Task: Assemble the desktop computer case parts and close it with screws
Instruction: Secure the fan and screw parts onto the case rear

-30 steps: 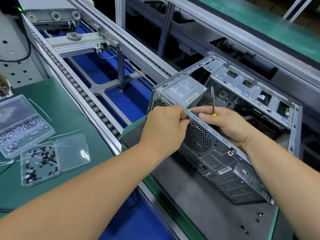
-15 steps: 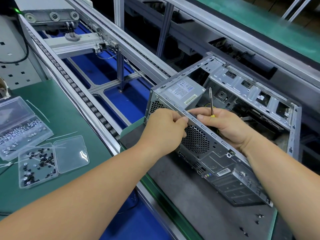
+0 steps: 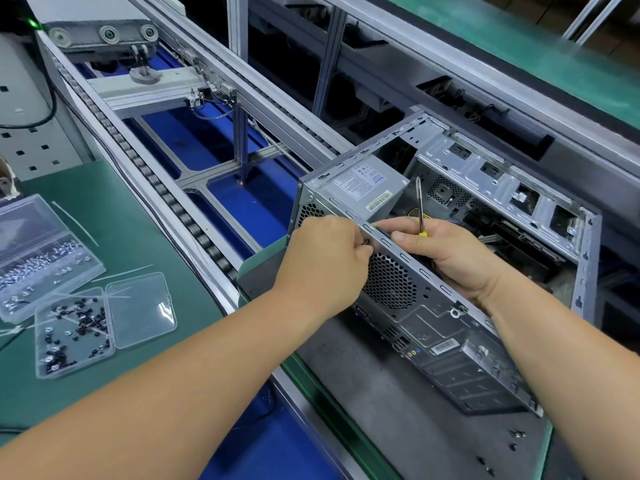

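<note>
We see our left hand [image 3: 325,258] curled against the rear panel of the computer case [image 3: 433,327], its fingertips pinching a small dark screw [image 3: 365,241] right at the panel; the screw is mostly hidden behind the fingers, so we cannot tell whether it sits in a hole. Our right hand [image 3: 450,254] reaches over the case's top rear edge and grips a screwdriver [image 3: 419,206], whose metal shaft sticks upward; only a sliver of yellow handle shows, the rest buried in the palm. The two hands sit close together, nearly touching across the slotted rim.

The case lies on a grey mat [image 3: 398,410], open side up, under and beyond both hands. The power supply [image 3: 363,185] sits in its corner just past our left hand. Deeper inside, past the right hand, the parts are dark and hard to make out. A few loose screws [image 3: 516,434] lie on the mat near our right forearm, close to the mat's edge.

Well to the left of our left hand, on the green surface [image 3: 104,209], stand clear boxes of screws [image 3: 72,334], one cut off by the frame edge. Between the surface and the case runs a roller rail [image 3: 166,199].
</note>
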